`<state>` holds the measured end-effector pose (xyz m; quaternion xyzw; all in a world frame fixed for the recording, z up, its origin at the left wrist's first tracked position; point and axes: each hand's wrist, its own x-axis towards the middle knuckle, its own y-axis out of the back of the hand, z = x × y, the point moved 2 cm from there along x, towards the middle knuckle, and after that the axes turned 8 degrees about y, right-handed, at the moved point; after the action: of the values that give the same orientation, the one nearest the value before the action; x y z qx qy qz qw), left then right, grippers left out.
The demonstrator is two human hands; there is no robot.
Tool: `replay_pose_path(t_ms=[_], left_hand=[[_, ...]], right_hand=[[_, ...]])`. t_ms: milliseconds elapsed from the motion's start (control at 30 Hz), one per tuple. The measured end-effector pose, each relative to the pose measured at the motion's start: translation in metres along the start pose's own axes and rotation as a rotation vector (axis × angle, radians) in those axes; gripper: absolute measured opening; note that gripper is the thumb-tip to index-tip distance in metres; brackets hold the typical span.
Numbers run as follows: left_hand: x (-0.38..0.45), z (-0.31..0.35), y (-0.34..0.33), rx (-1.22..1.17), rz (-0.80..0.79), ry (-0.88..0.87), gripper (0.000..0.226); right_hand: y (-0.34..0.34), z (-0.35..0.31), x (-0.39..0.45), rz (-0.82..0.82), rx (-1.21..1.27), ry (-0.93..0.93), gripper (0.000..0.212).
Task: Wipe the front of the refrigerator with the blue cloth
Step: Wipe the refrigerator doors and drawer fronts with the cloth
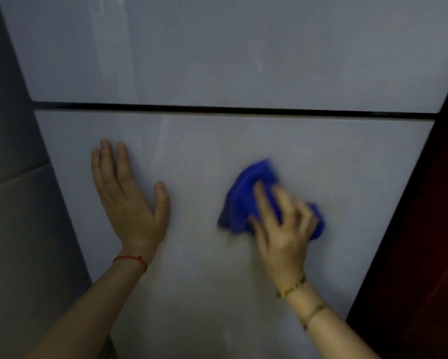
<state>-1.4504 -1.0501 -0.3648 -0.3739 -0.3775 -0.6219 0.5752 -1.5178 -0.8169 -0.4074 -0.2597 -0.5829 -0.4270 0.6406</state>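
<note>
The pale grey refrigerator front (217,60) fills the view, split by a dark horizontal gap (230,109) into an upper and a lower door. My left hand (129,198) lies flat on the lower door at the left, fingers straight and pointing up. The crumpled blue cloth (248,193) is pressed against the lower door right of centre. My right hand (282,224) is on the cloth with its fingers curled into it; hand and cloth are motion-blurred. The cloth's right part pokes out past my fingers.
A grey tiled wall (13,203) runs along the refrigerator's left side. A dark reddish surface (425,242) borders its right edge. Faint streaks show on the upper door.
</note>
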Motion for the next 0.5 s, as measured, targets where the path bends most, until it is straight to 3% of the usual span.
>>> replay_pose_path(t_ms=[67, 133, 267, 333, 400, 500], left_hand=[[0.000, 0.000, 0.001, -0.008, 0.002, -0.001, 0.071], [0.000, 0.001, 0.001, -0.018, 0.007, -0.006, 0.071], [0.002, 0.001, 0.000, -0.005, 0.008, -0.006, 0.071], [0.001, 0.002, 0.001, -0.004, 0.005, -0.007, 0.071], [0.002, 0.002, 0.001, -0.014, -0.004, -0.002, 0.071], [0.001, 0.000, 0.003, -0.022, -0.043, -0.009, 0.072]], right_hand=[[-0.003, -0.005, -0.040, -0.106, -0.019, 0.221, 0.045], [0.003, 0.015, -0.041, -0.114, -0.031, 0.247, 0.053], [0.016, 0.053, 0.042, 0.130, 0.024, -0.230, 0.044], [0.012, 0.041, 0.070, 0.186, -0.016, -0.249, 0.044], [0.004, 0.014, 0.059, 0.149, -0.018, -0.033, 0.045], [-0.011, -0.024, -0.021, -0.017, -0.020, 0.343, 0.056]])
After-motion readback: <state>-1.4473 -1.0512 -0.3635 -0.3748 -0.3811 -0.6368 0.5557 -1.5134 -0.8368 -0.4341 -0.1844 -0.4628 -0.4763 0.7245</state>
